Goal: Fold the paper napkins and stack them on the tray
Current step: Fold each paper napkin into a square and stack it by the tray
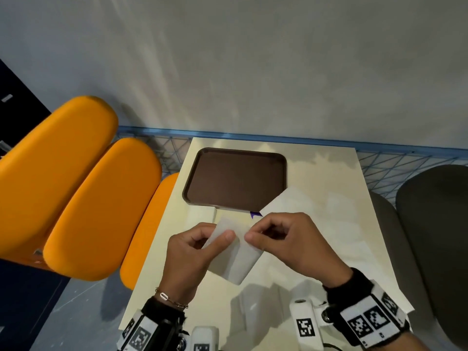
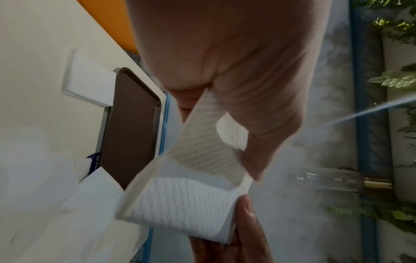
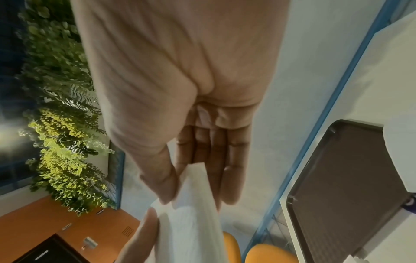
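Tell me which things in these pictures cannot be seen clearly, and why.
- Purple item, head view: the tray and napkin pile hide most of it; its kind is unclear.
- Held napkin, head view: the left hand and right hand cover its upper edge; fold count unclear.
- Tray, right wrist view: cut by the frame edge.

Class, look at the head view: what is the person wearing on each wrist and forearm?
Both hands are bare. The left hand has a thin chain bracelet at the wrist, above a black cuff and a white band printed with black square markers. The right hand has a black cuff and a similar marker band.
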